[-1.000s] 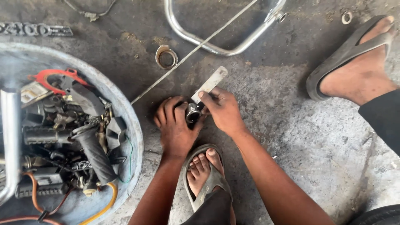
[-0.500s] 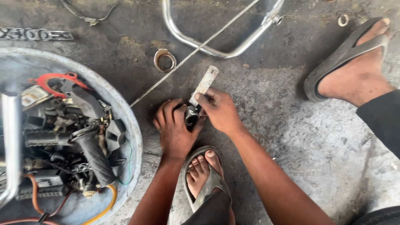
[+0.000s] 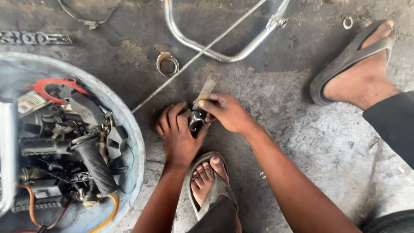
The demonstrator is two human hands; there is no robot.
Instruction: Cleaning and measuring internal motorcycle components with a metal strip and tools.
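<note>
A repair workshop: oily concrete floor, tub of motorcycle parts.

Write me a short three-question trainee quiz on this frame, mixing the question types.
1. True or false: both the left hand and the right hand are on the small dark metal part on the concrete floor.
2. Which lies nearest the hands? A) the bent chrome tube B) the metal ring clamp C) the small washer
3. Fill in: the grey basin full of greasy parts sits on the person's ____ side.

Key:
1. True; a flat metal strip sticks up from the part, away from the person.
2. B
3. left
</note>
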